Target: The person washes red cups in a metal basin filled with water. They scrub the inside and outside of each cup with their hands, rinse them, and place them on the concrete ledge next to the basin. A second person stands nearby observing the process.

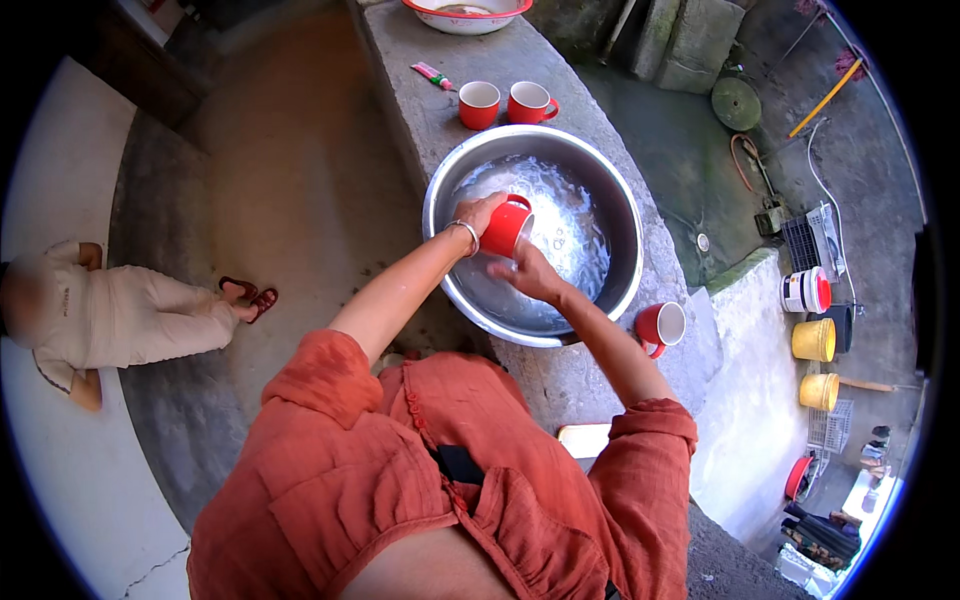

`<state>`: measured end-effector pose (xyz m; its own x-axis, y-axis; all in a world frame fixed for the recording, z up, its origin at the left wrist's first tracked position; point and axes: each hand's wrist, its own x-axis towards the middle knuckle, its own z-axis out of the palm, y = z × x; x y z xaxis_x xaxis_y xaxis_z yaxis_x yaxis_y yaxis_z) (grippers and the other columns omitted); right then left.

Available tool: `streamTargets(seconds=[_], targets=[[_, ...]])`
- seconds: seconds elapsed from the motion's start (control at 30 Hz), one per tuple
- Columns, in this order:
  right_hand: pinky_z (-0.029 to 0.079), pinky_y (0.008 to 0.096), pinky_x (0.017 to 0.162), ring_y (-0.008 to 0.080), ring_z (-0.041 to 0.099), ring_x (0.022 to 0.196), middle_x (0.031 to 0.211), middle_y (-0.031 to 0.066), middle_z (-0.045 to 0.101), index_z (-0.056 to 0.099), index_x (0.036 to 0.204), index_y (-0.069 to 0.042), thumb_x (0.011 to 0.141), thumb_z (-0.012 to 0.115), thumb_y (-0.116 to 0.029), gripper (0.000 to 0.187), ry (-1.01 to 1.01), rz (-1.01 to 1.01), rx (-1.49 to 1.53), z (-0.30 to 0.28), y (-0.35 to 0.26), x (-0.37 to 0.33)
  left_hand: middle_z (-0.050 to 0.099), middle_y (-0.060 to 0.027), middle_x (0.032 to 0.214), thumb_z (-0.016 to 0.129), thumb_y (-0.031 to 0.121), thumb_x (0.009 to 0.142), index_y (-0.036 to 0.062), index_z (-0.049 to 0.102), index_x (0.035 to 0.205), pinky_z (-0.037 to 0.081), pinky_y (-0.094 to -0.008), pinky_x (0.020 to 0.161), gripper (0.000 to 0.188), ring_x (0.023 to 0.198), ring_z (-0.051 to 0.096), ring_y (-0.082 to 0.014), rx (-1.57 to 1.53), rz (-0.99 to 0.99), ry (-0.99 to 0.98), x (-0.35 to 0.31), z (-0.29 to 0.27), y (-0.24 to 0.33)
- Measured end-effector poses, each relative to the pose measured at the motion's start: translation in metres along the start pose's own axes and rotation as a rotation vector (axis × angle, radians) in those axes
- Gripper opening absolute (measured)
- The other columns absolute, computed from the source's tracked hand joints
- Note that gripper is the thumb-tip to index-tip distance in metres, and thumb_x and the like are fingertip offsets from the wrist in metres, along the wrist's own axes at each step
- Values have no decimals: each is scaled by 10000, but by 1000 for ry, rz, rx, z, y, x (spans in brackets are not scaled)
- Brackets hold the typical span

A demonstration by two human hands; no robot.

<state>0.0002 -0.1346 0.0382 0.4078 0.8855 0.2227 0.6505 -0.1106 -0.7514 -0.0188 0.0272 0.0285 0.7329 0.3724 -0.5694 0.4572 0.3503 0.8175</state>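
Note:
A red mug (501,234) with a pale inside is tipped on its side over a large metal basin (632,250). My left hand (478,214), with a bangle at the wrist, is closed around the mug near its handle. Close by the mug's mouth is my right hand (532,274), slightly blurred, its thumb apart from the fingers; I see nothing held in it. Rippling water (575,215) lies in the basin below. Two more red mugs, a left one (478,113) and a right one (526,108), stand past the far rim. Another red mug (655,325) sits by the basin's right side.
The basin rests on a grey concrete ledge (400,45). A pink tube (432,75) and a red-rimmed enamel bowl (470,22) are at its far end. To the left, a person (140,315) is by the wall. Yellow buckets (813,340) stand at the far right.

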Motion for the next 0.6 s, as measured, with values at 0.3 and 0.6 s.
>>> streamTargets(seconds=[0.3,0.6], targets=[[113,508,1081,290,354,1247,1282,130,447,423,1267,-109,836,533,-349,506,-354,233,-501,6,48,-12,574,-147,1070,539,570,768,94,509,1159,514,-488,678,617,875,610,-315,90,-145,-133,-5,5,5],[428,268,692,129,541,768,877,63,606,573,1046,30,920,470,-258,331,354,657,1024,-39,-19,4,569,-102,1117,584,591,744,75,474,1191,485,-369,797,692,973,571,-221,-34,60,-569,-32,4,23]])
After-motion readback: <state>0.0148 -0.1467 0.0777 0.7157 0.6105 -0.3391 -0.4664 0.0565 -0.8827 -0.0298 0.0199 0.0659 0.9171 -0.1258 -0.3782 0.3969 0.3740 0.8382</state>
